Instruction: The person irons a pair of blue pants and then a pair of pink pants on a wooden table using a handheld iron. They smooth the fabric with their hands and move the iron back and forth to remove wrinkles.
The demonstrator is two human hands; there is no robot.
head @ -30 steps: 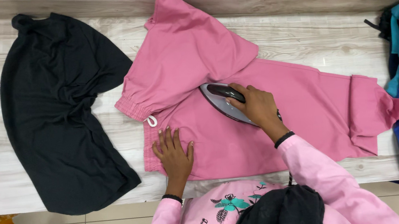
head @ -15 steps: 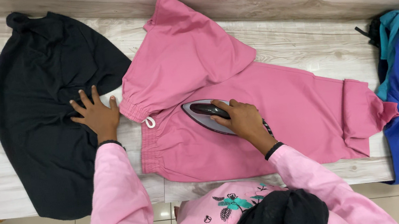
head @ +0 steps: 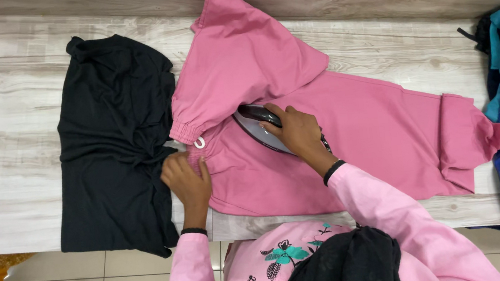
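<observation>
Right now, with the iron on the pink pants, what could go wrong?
1. The left hand presses the waistband close to the iron; a slip could burn fingers.
2. If the right hand pauses, the iron may scorch the pink pants.
3. The black garment overlaps the waistband edge and could get creased.

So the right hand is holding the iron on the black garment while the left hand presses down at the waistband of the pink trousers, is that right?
Not quite. The head view shows the right hand holding the iron on the pink trousers, not on the black garment, which lies beside them to the left. The rest holds: the left hand presses down at the waistband of the pink trousers.
</observation>
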